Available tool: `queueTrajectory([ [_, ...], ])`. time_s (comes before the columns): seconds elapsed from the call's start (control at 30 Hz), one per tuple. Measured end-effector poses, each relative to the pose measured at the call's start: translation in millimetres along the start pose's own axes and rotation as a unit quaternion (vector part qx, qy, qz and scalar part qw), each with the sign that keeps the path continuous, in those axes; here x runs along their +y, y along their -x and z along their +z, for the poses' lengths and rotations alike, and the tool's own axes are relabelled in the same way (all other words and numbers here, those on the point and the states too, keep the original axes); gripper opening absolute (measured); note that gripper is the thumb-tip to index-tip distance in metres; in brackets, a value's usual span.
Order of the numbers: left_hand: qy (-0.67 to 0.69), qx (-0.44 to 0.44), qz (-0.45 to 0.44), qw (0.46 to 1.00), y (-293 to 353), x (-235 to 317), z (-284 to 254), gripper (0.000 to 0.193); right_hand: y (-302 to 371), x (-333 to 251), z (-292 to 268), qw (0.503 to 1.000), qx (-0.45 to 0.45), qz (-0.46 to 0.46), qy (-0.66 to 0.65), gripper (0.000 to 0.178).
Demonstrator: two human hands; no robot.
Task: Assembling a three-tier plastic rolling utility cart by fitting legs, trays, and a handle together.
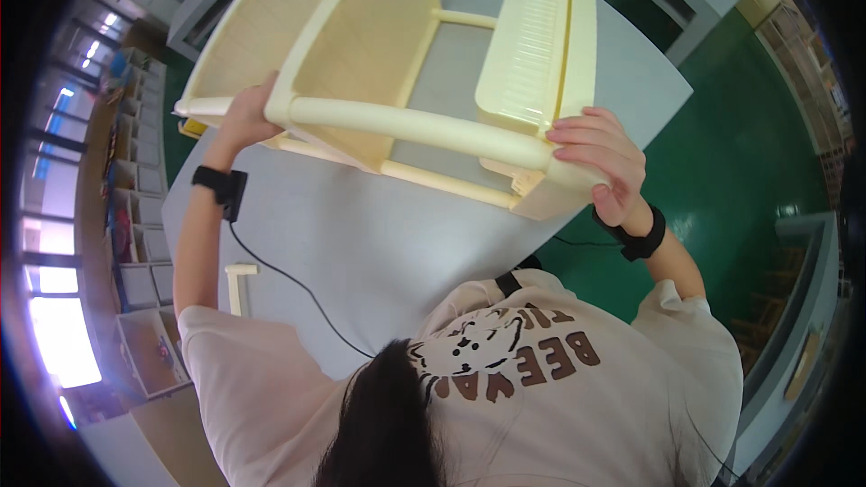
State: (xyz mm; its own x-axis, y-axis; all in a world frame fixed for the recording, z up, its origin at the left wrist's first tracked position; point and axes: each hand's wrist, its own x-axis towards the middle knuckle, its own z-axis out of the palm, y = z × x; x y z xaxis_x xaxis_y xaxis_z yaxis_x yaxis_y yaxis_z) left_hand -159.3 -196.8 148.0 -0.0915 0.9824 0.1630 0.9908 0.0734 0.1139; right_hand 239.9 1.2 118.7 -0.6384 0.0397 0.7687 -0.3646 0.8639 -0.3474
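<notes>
A cream plastic tiered rack (374, 50) sits tipped sideways on the grey surface (280, 257), between both hands. The left hand (247, 117) grips its near rail (419, 126), fingertips hidden; the right hand's (606, 160) fingers curl over that rail's right end.

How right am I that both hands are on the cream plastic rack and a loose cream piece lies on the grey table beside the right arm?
Wrong arm: the head view shows the loose cream piece on the grey table beside the left arm. The rest stands: the left hand and right hand are both on the cream plastic rack.
</notes>
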Motion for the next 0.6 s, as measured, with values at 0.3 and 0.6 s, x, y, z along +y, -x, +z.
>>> queueTrajectory([
  [0.3, 0.087, 0.091, -0.020, 0.992, 1, -4, 10, 0.049, -1, -4, -2, 1.000, 0.000, 0.029, -0.009, 0.027],
  [0.6, 0.046, 0.228, -0.038, 0.972, 3, -2, 28, 0.033, -4, -5, -1, 0.999, -0.005, 0.039, -0.014, 0.027],
])
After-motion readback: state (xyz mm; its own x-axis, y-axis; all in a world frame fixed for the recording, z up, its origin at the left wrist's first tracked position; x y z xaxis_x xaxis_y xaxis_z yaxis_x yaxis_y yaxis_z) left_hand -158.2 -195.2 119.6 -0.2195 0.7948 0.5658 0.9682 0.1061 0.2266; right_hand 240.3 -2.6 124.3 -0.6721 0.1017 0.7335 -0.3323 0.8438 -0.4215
